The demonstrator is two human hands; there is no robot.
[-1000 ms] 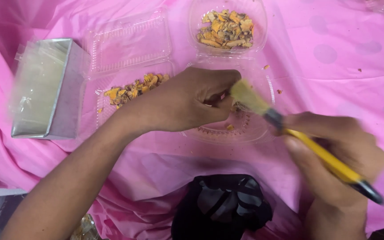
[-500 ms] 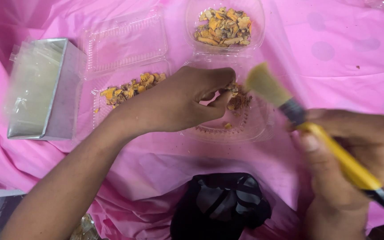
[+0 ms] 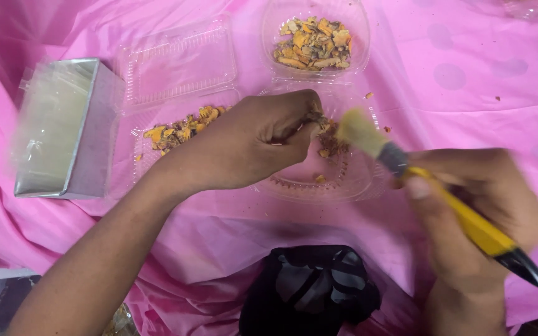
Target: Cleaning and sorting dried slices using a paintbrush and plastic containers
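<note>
On the left of the table, which is draped in a pink cloth, stands a silver rectangular box, with an empty clear clamshell lid beside it and orange-yellow chips lying in the tray below that lid. The left hand reaches over a round clear dish, its fingers pressed together in a pinch on a small brownish piece held just above the dish. The right hand wraps closed around a yellow-handled brush, whose pale bristles sit just beside the piece. This looks like brushing the piece clean over the dish; the next stroke calls for the pinch to hold steady and leave a bare face toward the bristles. A second dish of chips sits behind, and a black bag lies near the body, neither in the way.
</note>
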